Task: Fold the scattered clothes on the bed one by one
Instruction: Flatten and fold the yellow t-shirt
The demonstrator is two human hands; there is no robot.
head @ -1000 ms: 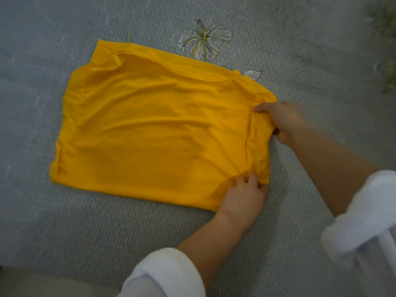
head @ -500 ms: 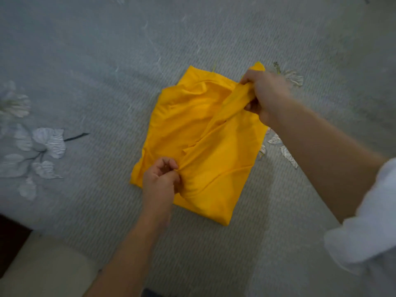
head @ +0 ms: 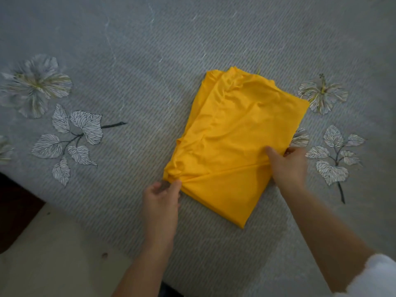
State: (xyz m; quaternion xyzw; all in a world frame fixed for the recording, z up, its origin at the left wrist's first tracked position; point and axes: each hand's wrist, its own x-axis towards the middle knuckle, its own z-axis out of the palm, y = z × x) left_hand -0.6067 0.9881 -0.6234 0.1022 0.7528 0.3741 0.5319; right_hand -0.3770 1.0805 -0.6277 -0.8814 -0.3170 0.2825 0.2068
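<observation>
A yellow garment (head: pixel 235 133) lies folded into a narrow rectangle on the grey bed cover (head: pixel 150 61), running from upper right to lower middle. My left hand (head: pixel 160 200) pinches the garment's left edge near its lower corner, where the cloth bunches into creases. My right hand (head: pixel 288 166) grips the right edge, thumb on top and fingers round the side. A taut crease runs across the cloth between the two hands. The lower tip of the garment lies flat below that crease.
The bed cover carries printed flowers (head: pixel 321 93) and leaves (head: pixel 70 136) on both sides of the garment. The bed's edge runs along the lower left, with pale floor (head: pixel 53 254) and a dark patch (head: pixel 15 206) beyond it.
The right half of the garment was lifted and folded over to the left, making it narrower. Both hands have since come down to its near end, gripping opposite edges.
</observation>
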